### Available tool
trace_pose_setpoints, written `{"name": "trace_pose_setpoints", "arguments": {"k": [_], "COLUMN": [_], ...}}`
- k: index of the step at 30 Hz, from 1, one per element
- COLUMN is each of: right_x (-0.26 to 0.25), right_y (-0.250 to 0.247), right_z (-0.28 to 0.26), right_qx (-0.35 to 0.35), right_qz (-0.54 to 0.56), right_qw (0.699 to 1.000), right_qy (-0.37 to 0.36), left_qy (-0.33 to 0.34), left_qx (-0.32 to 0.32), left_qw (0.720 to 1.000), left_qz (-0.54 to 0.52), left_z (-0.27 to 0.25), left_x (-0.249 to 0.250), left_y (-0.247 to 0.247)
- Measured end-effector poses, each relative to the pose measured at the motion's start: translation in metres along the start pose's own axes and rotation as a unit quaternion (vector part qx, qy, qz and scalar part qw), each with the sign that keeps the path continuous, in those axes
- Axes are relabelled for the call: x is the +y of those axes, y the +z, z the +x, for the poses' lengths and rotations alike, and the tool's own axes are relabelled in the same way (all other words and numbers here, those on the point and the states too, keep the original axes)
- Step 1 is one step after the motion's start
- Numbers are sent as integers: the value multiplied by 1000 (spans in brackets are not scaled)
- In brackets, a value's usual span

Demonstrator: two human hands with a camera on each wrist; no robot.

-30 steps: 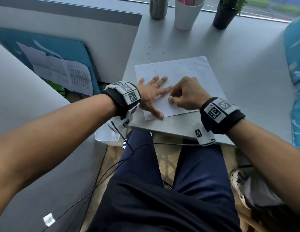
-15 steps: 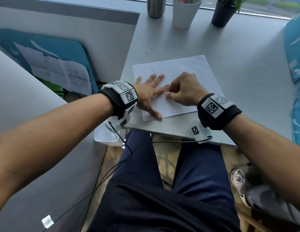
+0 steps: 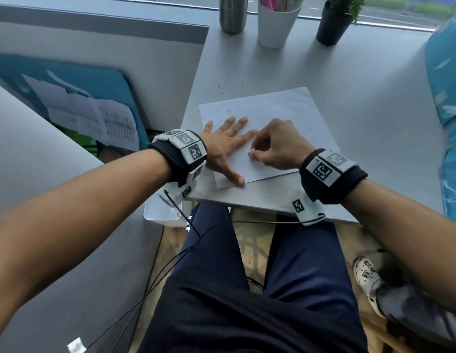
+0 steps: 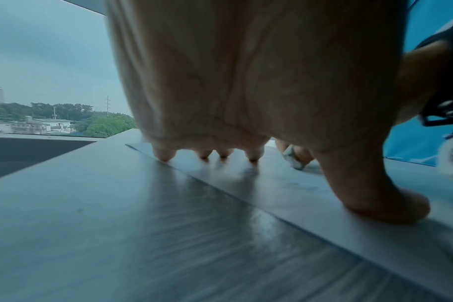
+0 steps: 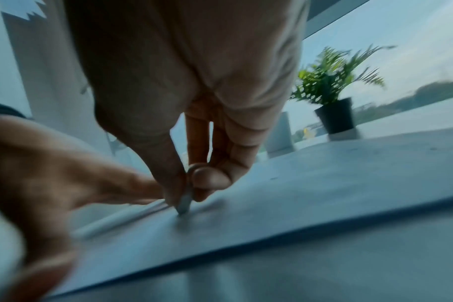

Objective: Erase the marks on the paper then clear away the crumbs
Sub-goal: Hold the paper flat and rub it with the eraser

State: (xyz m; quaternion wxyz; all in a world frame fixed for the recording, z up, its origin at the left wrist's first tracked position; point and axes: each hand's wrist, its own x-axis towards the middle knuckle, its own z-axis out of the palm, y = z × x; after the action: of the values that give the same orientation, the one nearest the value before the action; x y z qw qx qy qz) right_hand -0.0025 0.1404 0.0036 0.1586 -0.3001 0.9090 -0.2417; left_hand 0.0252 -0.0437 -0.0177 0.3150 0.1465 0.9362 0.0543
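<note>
Erasing on the paper [image 3: 293, 108]

Left hand [image 3: 226, 146] lies flat on the sheet; right hand [image 3: 277, 146] pinches a small eraser [image 3: 251, 151] against it. Dark crumbs [image 3: 221, 87] dot the counter [image 3: 361, 98].

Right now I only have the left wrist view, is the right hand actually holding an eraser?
Observer: Yes, the right hand pinches a small eraser, tip on the paper.
Operator: Any crumbs about?
Observer: Dark specks lie on the desk beyond the paper's far edge.
Operator: Anything standing behind them?
Observer: A steel bottle, a white cup and a potted plant by the window.
</note>
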Motion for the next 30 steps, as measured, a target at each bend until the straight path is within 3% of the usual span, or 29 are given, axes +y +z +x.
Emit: {"name": "trace_pose_setpoints", "arguments": {"k": [3, 6, 10, 14, 17, 21, 25, 28, 30], "right_x": [-5, 3, -8, 4, -8, 5, -9, 4, 3], "right_y": [1, -5, 5, -4, 3, -9, 2, -8, -6], "right_z": [-2, 5, 0, 7, -1, 16, 5, 16, 16], "right_qx": [-42, 18, -54, 8, -70, 14, -61, 4, -2], "right_qz": [-15, 3, -20, 9, -13, -2, -9, 10, 3], "right_qw": [999, 1000, 998, 1000, 997, 1000, 998, 1000, 1000], "right_qy": [-17, 15, -36, 15, -35, 23, -30, 15, -1], "left_qy": [-3, -9, -13, -13, -10, -12, -10, -13, -15], "left_qx": [1, 4, 7, 4, 2, -4, 1, 6, 11], "left_qw": [1000, 1000, 1000, 1000, 1000, 1000, 1000, 1000, 1000], "left_qz": [5, -2, -4, -4, -1, 0, -5, -9, -13], "left_z": [0, 1, 0, 2, 1, 0, 1, 1, 0], "left_x": [0, -1, -3, -3, -3, 0, -1, -1, -3], "left_y": [1, 1, 1, 1, 1, -1, 0, 0, 1]}}
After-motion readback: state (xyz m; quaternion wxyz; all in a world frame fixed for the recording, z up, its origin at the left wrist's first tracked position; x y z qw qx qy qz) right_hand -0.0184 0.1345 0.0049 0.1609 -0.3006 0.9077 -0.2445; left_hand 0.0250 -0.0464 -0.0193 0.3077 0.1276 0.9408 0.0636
